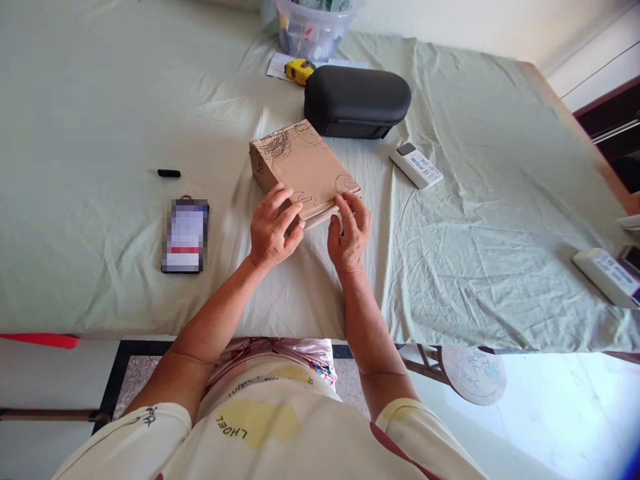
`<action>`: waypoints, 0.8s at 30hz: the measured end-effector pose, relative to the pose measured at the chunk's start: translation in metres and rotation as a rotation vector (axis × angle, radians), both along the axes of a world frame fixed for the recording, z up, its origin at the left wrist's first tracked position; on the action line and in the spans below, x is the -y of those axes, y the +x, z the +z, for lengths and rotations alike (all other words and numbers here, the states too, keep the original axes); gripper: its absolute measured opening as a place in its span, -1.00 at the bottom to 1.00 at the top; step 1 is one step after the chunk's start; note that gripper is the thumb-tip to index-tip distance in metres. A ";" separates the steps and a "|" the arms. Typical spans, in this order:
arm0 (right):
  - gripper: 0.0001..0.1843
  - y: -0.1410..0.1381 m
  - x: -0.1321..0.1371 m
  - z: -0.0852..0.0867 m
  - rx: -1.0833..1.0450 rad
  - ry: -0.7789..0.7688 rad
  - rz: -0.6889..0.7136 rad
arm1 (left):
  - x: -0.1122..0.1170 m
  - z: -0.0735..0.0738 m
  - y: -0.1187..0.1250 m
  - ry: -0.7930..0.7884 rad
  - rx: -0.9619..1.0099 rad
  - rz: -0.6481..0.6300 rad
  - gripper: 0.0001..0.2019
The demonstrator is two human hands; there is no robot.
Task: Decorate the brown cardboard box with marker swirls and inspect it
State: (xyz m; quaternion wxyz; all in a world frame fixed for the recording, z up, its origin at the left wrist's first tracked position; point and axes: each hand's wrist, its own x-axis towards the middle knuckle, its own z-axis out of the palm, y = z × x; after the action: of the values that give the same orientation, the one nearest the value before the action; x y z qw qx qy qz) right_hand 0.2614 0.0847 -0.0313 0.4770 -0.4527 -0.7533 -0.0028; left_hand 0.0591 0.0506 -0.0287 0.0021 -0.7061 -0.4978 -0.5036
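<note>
A flat brown cardboard box (301,163) with pen scribbles lies on the table's pale green cloth (100,100), slightly turned. My left hand (271,229) rests on its near left corner, fingers curled over the top and the edge. My right hand (349,231) grips the near right corner, fingers bent around the box's open edge. Both hands touch the box at its near end.
Behind the box lies a black oval case (357,101), with a yellow tape measure (299,71) and a clear plastic tub (311,27) beyond. A white remote (416,166) lies to the right, another device (606,275) at far right. A phone (185,235) and a small black object (169,173) lie to the left.
</note>
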 end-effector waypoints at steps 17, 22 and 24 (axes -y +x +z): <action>-0.52 -0.007 0.013 0.019 0.272 -0.017 -0.226 | -0.008 -0.006 -0.009 0.090 0.003 -0.009 -0.71; -0.45 -0.022 0.017 0.037 0.451 -0.127 -0.166 | -0.010 -0.008 -0.008 0.114 -0.017 -0.004 -0.68; -0.41 -0.022 0.015 0.046 0.495 -0.172 -0.129 | -0.011 -0.009 -0.008 0.118 -0.008 0.006 -0.69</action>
State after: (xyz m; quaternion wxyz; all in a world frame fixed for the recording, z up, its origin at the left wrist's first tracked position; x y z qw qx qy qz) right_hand 0.2389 0.0692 0.0143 0.2370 -0.5242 -0.8141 -0.0799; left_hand 0.0512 0.0612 -0.0379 0.0472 -0.7053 -0.4692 -0.5294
